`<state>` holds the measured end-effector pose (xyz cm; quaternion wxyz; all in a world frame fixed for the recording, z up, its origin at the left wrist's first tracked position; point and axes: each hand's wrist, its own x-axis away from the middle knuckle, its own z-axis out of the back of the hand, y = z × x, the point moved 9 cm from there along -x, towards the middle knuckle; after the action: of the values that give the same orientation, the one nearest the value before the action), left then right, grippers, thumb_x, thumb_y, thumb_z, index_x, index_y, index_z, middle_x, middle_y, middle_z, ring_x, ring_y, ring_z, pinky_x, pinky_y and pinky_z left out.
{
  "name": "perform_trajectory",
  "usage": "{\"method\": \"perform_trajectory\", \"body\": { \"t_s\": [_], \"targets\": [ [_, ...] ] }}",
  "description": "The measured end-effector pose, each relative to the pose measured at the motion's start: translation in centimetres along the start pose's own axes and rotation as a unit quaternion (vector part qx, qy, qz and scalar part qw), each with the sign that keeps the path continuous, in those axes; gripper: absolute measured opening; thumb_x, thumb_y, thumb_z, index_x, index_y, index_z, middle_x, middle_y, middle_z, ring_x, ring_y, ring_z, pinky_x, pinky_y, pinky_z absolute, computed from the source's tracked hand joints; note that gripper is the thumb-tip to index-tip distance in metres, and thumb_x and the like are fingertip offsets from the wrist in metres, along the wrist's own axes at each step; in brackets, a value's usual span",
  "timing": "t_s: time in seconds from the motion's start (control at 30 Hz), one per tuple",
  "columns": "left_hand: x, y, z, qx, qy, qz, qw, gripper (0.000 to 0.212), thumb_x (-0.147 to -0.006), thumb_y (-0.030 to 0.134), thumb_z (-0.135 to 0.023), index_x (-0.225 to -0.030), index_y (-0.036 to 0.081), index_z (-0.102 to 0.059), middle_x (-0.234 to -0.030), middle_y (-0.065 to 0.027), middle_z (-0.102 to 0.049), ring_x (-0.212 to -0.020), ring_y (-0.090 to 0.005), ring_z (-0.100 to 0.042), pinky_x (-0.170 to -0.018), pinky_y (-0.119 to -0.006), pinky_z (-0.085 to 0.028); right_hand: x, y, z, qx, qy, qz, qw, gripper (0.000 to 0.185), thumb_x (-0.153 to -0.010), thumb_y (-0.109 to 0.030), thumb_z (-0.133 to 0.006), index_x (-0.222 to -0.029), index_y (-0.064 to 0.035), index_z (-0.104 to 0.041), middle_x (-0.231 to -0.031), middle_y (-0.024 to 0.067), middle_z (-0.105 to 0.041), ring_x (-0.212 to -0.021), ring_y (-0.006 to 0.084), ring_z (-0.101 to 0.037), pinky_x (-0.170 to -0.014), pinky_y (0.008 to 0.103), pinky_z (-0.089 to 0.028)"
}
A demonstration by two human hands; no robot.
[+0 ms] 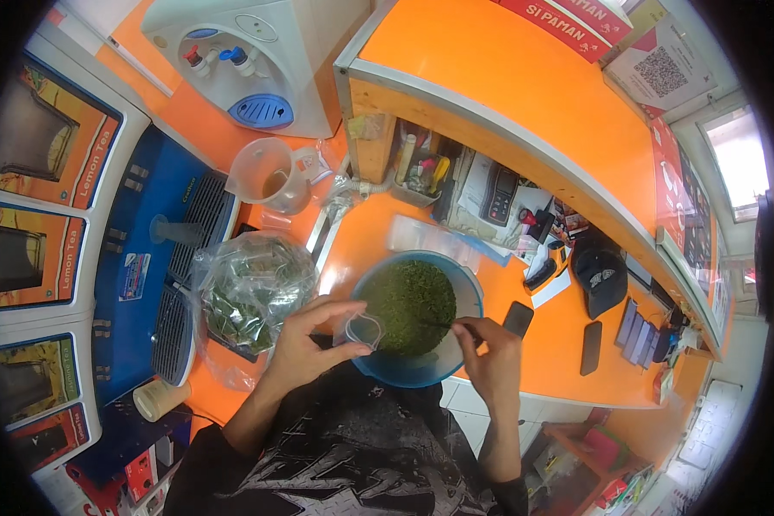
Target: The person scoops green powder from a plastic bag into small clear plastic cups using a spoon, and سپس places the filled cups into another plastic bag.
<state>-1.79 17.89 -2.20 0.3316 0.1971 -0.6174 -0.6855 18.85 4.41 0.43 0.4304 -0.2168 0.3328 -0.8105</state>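
A round blue-rimmed plastic basin [469,290] stands before me, holding a heap of finely chopped green leaves [419,297]. At its left side my left hand [322,338] pinches a small clear plastic container [363,330] by its rim, thumb below and fingers above, the mouth squeezed into an oval. My right hand [490,355] is over the basin's right rim, gripping the dark thin handle of a utensil whose far end meets the leaves; its tip cannot be made out. Left of the basin lies a clear plastic bag [258,290] with green leaves inside.
A clear measuring jug [271,177] stands behind the bag, near a water dispenser [258,58]. Drink dispensers [148,258] line the left. Two phones [518,319], a black cap [598,277] and an orange-black handheld device [547,266] lie to the right, beneath an orange raised shelf [490,77].
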Motion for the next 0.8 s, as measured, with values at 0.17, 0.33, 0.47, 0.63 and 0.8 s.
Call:
{"method": "perform_trajectory", "body": {
  "t_s": [0.17, 0.33, 0.47, 0.63, 0.8],
  "targets": [
    [0.2, -0.1, 0.8, -0.038, 0.015, -0.035, 0.999, 0.053, -0.070, 0.017, -0.085, -0.117, 0.004, -0.065, -0.109, -0.0108, -0.066, -0.099, -0.0183, -0.064, -0.084, -0.030, -0.049, 0.3, 1.4, 3.1, -0.042, 0.066, -0.076, 0.994, 0.013, -0.089, -0.011, -0.064, -0.092, 0.0005, -0.068, -0.076, 0.0100, -0.071, -0.066, 0.0139, -0.068, -0.058, 0.0256, -0.048],
    [0.0, -0.1, 0.8, -0.032, 0.023, -0.028, 0.999, 0.053, -0.069, 0.018, -0.085, -0.116, 0.003, -0.065, -0.107, -0.0109, -0.067, -0.097, -0.0190, -0.064, -0.083, -0.030, -0.049, 0.0, 2.8, 2.3, -0.079, 0.085, -0.080, 0.990, 0.016, -0.093, -0.013, -0.061, -0.092, 0.0023, -0.066, -0.074, 0.0110, -0.071, -0.070, 0.0155, -0.070, -0.063, 0.0252, -0.051],
    [0.0, -0.7, 0.8, -0.033, 0.030, -0.013, 0.999, 0.059, -0.065, 0.020, -0.087, -0.117, 0.004, -0.064, -0.105, -0.0103, -0.067, -0.100, -0.0199, -0.063, -0.088, -0.031, -0.046, -0.2, 5.3, -2.5, -0.190, 0.012, -0.135, 0.972, 0.022, -0.097, -0.015, -0.055, -0.095, 0.0063, -0.061, -0.077, 0.0145, -0.070, -0.070, 0.0182, -0.069, -0.067, 0.0268, -0.054],
    [0.4, -0.6, 1.7, -0.042, 0.065, -0.013, 0.997, 0.058, -0.064, 0.020, -0.087, -0.116, 0.003, -0.065, -0.105, -0.0111, -0.067, -0.099, -0.0209, -0.063, -0.087, -0.032, -0.046, -0.2, 7.4, -2.4, -0.293, 0.039, -0.145, 0.944, 0.023, -0.098, -0.016, -0.053, -0.096, 0.0061, -0.060, -0.077, 0.0166, -0.069, -0.064, 0.0192, -0.067, -0.062, 0.0285, -0.054],
    [0.3, 0.7, 2.0, -0.096, 0.096, -0.088, 0.987, 0.055, -0.065, 0.018, -0.087, -0.113, 0.002, -0.066, -0.102, -0.0109, -0.066, -0.091, -0.0192, -0.065, -0.076, -0.028, -0.050, -0.2, 9.1, 0.0, -0.374, 0.077, -0.162, 0.910, 0.023, -0.098, -0.019, -0.053, -0.094, 0.0034, -0.058, -0.072, 0.0161, -0.067, -0.061, 0.0207, -0.066, -0.059, 0.0297, -0.053]
  ]
}}
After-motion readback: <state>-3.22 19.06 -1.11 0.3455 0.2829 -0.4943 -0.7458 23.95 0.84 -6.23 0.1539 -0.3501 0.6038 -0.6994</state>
